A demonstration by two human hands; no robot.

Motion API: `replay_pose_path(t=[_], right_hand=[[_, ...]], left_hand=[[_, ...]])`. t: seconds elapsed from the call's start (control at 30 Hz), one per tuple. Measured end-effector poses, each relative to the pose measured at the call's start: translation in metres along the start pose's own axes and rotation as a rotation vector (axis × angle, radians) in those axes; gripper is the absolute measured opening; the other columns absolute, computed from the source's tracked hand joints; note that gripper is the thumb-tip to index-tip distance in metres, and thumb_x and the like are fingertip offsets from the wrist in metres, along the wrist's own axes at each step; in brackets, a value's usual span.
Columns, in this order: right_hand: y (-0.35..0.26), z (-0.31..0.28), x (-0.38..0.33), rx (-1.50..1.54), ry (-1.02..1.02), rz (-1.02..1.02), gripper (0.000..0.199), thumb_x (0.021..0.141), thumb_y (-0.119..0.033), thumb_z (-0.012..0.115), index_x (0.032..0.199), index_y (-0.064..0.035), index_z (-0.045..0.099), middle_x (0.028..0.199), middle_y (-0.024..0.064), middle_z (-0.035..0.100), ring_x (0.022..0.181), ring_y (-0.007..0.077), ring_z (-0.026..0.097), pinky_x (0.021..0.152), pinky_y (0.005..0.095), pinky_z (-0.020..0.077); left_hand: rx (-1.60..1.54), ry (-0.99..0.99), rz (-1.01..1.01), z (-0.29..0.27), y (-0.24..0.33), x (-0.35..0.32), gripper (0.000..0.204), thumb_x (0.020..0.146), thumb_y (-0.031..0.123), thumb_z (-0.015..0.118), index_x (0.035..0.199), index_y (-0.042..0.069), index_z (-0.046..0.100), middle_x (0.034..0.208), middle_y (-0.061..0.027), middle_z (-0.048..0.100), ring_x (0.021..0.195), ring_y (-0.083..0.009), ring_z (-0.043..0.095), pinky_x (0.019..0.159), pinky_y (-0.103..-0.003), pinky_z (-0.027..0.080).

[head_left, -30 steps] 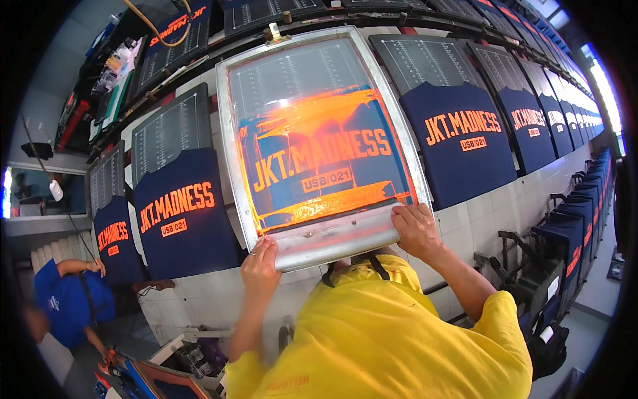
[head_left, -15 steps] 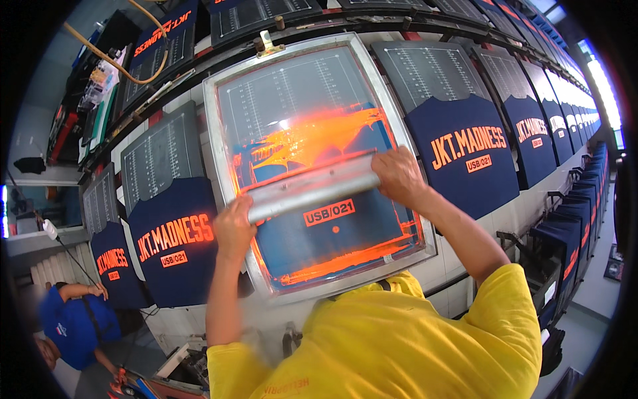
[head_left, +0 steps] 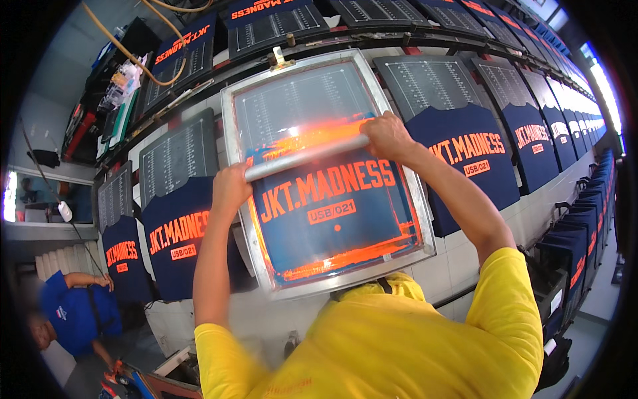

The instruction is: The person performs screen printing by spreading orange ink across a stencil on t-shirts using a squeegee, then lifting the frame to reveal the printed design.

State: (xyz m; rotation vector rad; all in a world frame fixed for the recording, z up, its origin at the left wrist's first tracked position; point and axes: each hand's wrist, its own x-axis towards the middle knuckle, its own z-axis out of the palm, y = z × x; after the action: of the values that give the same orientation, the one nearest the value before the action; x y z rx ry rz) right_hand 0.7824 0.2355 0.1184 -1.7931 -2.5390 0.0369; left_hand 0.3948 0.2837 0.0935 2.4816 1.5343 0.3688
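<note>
My left hand (head_left: 231, 188) and my right hand (head_left: 389, 137) are closed around the two ends of a squeegee (head_left: 307, 157) with a long pale handle. Its blade rests on the mesh of a silkscreen frame (head_left: 428, 226), hidden under the handle. Wet orange ink (head_left: 279, 143) lies along the squeegee's far side, and more streaks run along the frame's near and side edges. Orange lettering and a small block show through the mesh on the near side of the squeegee. Dark platen with white gridlines is visible through the screen's far part.
Navy printed shirt pieces (head_left: 473, 149) lie on dark gridded boards in a row on both sides. A second row of boards (head_left: 276, 30) runs behind a dark rail. A yellow hose (head_left: 129, 56) hangs at upper left. Another person in blue (head_left: 83, 312) is at lower left.
Both hands have pushed the squeegee toward the far end of the screen. The large orange lettering now shows behind it, and the ink has gathered into a narrower band ahead of the blade.
</note>
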Motion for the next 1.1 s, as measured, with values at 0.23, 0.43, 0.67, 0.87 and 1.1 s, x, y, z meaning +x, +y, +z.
replay_pose_path(t=[0.23, 0.43, 0.67, 0.87, 1.1], right_hand=[[-0.004, -0.027, -0.013, 0.044, 0.197, -0.016, 0.013, 0.067, -0.010, 0.072, 0.077, -0.0079, 0.063, 0.079, 0.0084, 0.068, 0.078, 0.0296, 0.065, 0.076, 0.0411, 0.0448], [-0.027, -0.035, -0.073, 0.053, 0.340, -0.039, 0.024, 0.059, -0.006, 0.076, 0.078, -0.0089, 0.061, 0.076, 0.0067, 0.065, 0.075, 0.0291, 0.063, 0.070, 0.0413, 0.0424], [-0.078, -0.004, -0.194, 0.126, 0.371, -0.042, 0.037, 0.053, -0.003, 0.077, 0.088, -0.0074, 0.064, 0.090, 0.0068, 0.068, 0.082, 0.0249, 0.065, 0.071, 0.0398, 0.0431], [-0.115, 0.026, -0.253, 0.108, 0.323, -0.002, 0.042, 0.053, -0.002, 0.074, 0.093, -0.0054, 0.062, 0.101, 0.0070, 0.066, 0.094, 0.0235, 0.063, 0.080, 0.0393, 0.0447], [-0.133, 0.021, -0.276, 0.124, 0.174, 0.042, 0.063, 0.059, -0.028, 0.085, 0.110, -0.0028, 0.058, 0.120, 0.0128, 0.058, 0.114, 0.0282, 0.054, 0.090, 0.0425, 0.0421]], left_hand=[[0.001, 0.102, 0.037, -0.027, 0.016, -0.016, 0.028, 0.072, -0.001, 0.064, 0.097, 0.010, 0.073, 0.096, -0.0120, 0.071, 0.086, -0.0352, 0.067, 0.076, -0.046, 0.055], [0.035, 0.179, 0.083, -0.037, 0.045, -0.074, 0.034, 0.069, -0.003, 0.066, 0.102, 0.007, 0.070, 0.100, -0.0118, 0.071, 0.090, -0.0327, 0.068, 0.076, -0.044, 0.055], [-0.011, 0.123, 0.081, -0.019, 0.090, -0.190, 0.040, 0.064, -0.006, 0.065, 0.102, 0.005, 0.067, 0.111, -0.0092, 0.069, 0.101, -0.0273, 0.067, 0.083, -0.038, 0.057], [-0.049, 0.171, 0.067, 0.018, 0.105, -0.257, 0.039, 0.065, -0.006, 0.064, 0.103, 0.003, 0.066, 0.110, -0.0074, 0.069, 0.106, -0.0252, 0.066, 0.087, -0.037, 0.056], [0.003, 0.115, 0.083, 0.033, 0.114, -0.283, 0.048, 0.068, -0.010, 0.059, 0.115, 0.000, 0.059, 0.125, -0.0118, 0.059, 0.123, -0.0309, 0.055, 0.099, -0.037, 0.049]])
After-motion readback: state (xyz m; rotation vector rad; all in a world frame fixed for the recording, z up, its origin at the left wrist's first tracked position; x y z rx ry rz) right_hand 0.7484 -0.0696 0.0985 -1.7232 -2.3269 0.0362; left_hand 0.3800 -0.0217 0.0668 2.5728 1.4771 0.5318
